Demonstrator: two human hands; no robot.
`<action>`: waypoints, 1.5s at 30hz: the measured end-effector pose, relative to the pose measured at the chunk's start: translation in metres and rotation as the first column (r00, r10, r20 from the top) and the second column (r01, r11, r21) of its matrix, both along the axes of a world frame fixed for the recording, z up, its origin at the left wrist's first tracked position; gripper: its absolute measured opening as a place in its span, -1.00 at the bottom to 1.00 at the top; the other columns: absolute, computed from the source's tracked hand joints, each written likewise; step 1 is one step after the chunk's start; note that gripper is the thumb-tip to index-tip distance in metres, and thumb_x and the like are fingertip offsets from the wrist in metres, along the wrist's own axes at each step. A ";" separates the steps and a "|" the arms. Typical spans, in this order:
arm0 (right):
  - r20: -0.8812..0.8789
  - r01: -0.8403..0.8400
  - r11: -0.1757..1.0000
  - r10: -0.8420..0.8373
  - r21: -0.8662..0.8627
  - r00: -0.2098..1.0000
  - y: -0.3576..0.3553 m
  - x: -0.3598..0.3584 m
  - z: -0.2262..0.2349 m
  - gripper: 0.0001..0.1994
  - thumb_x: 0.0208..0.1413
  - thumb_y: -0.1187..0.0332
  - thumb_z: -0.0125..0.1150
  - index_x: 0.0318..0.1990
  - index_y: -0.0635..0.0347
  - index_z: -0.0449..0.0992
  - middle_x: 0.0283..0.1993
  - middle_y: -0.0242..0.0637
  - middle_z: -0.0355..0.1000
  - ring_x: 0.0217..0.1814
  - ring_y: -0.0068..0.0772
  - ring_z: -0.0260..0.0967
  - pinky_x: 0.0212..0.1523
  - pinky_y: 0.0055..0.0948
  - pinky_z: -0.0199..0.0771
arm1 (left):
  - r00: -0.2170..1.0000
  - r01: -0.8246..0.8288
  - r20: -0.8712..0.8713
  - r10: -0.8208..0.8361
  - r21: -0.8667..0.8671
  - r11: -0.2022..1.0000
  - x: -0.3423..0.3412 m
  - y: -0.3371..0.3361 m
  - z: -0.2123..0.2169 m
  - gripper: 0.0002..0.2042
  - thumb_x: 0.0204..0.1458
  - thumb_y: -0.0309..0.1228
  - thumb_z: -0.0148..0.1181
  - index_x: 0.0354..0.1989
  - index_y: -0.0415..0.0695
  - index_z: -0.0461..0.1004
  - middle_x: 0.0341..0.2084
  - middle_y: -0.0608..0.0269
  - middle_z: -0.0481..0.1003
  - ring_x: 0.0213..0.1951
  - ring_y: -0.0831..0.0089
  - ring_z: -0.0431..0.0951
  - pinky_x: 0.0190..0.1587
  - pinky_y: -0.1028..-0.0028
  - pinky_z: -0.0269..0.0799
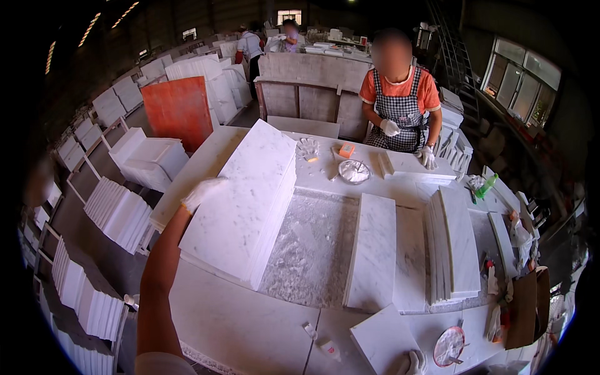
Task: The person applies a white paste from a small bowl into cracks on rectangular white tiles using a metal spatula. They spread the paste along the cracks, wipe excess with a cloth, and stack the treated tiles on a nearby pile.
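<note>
My left hand (pixel 204 193) wears a white glove and lies flat on the left part of a tall stack of grey-veined white marble slabs (pixel 244 187). Its fingers are stretched out over the top slab. At the lower edge my right hand (pixel 414 362), also gloved, is only partly in view. It grips the right side of a smaller marble slab (pixel 386 340), which sits at an angle above the table's front. Close by on the right is a round dish of white paste (pixel 449 345) with a tool across it.
Long marble slabs (pixel 373 250) and another stack (pixel 455 240) stand right of a dusty recess (pixel 309 244). Across the table, a co-worker (pixel 403 94) rests a gloved hand on slabs. A paste bowl (pixel 354 170), glove (pixel 307 149) and cardboard box (pixel 526 309) are around.
</note>
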State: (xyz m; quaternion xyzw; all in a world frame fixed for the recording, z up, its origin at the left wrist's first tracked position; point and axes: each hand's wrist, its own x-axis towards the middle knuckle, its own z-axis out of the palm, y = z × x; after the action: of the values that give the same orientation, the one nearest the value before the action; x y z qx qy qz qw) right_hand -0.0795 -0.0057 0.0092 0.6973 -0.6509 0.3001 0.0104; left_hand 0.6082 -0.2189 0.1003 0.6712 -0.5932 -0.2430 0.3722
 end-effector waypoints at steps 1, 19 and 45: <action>0.000 0.006 1.000 -0.006 0.006 1.000 -0.002 0.002 0.000 -0.76 0.14 0.41 0.15 -0.05 0.24 0.52 -0.03 -0.06 0.49 0.05 0.06 0.40 0.12 -0.04 0.36 | 0.999 0.040 0.035 -0.039 -0.028 0.999 0.006 0.002 -0.002 -0.63 0.25 -0.26 0.11 0.06 -0.30 0.51 -0.03 0.23 0.56 0.01 0.56 0.49 0.15 0.49 0.38; 0.007 -0.012 1.000 0.012 0.010 1.000 -0.002 -0.004 -0.004 -0.76 0.10 0.41 0.17 -0.07 0.20 0.52 -0.01 -0.11 0.48 0.08 0.05 0.38 0.17 -0.02 0.30 | 0.950 -0.303 0.130 0.282 0.186 0.935 0.008 -0.008 -0.009 -0.68 0.15 -0.21 0.13 -0.15 -0.24 0.56 -0.23 0.15 0.61 -0.20 0.33 0.57 -0.11 0.34 0.42; 0.171 0.004 0.999 0.003 -0.042 0.985 0.023 -0.043 -0.010 -0.81 0.06 0.44 0.17 -0.15 0.11 0.56 -0.01 -0.20 0.49 0.11 -0.01 0.39 0.19 -0.06 0.28 | 0.576 -0.076 0.817 0.004 0.049 0.996 -0.189 0.051 -0.003 -0.45 0.01 -0.31 0.15 0.26 0.00 0.34 0.32 0.09 0.21 0.34 0.04 0.14 0.35 -0.03 -0.03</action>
State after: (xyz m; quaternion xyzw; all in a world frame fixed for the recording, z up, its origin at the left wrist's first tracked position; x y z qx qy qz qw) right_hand -0.1225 0.0173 -0.0008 0.6685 -0.6430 0.3724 -0.0311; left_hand 0.4189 -0.1680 0.0973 0.7348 -0.6727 0.0782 0.0367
